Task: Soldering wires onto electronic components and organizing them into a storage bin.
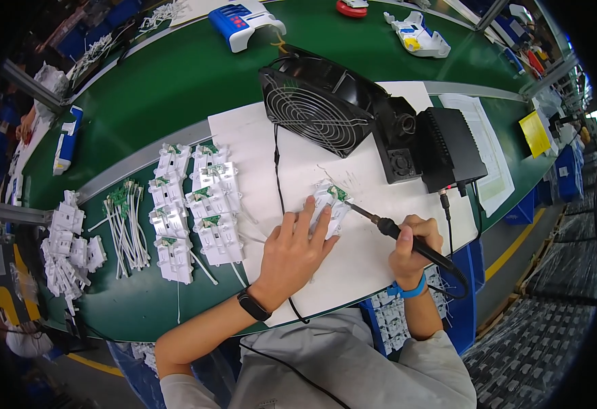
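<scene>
On the white work sheet lies a white plastic housing (337, 213) with a small green circuit board (338, 193) at its far end. My left hand (293, 247) steadies it, two fingers resting on top and the thumb at its near edge. In my right hand (414, 249) is a soldering iron (384, 225), gripped by its dark handle. Its metal tip points left and reaches the edge of the circuit board; whether it touches a joint is too small to tell. The iron's thick black cord loops below my right hand.
Beyond the housing stands a black fan (317, 102) with a wire grille. A black soldering station (450, 148) and an iron stand (399, 163) are to its right. Rows of similar housings (216, 232), green boards with white cables (127, 221) and piled white parts (67, 238) lie left.
</scene>
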